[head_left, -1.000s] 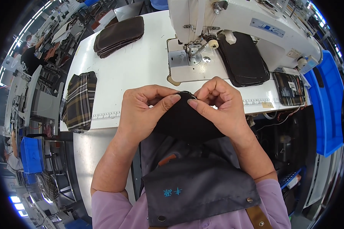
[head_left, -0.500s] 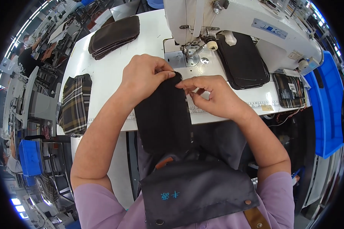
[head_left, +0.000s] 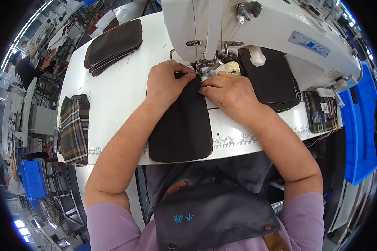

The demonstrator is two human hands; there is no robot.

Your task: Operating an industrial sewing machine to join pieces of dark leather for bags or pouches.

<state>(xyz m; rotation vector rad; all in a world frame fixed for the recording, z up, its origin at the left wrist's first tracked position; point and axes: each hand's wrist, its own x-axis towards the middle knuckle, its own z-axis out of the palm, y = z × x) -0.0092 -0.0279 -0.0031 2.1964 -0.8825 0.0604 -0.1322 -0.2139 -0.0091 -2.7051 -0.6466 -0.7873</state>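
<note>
Panel [head_left: 180, 125] has been shifted toward 12 o'clock since the earlier frame: its overhang past the near edge of the table [head_left: 113, 96] has been taken up, and its far end has been brought in by the presser foot [head_left: 205, 64]. It is now laid flat, length running roughly 12 to 6, near end at the table's front edge. Its 12 o'clock end is pinched by the left hand [head_left: 167, 83], thumb and index clamped on the cloth. Its 1 o'clock edge is touched by the right hand [head_left: 230, 94], fingers curled; thumb is hidden, so whether cloth is clamped there cannot be told.

Seen from panel: machine [head_left: 264, 25] is mounted at 1, brown stack [head_left: 115, 44] is set at 11, plaid cloth [head_left: 75, 129] at 9, black stack [head_left: 272, 77] at 2, near the right hand. Plaid stack [head_left: 320, 113] is placed at 3, blue bin [head_left: 360, 138] beyond it.
</note>
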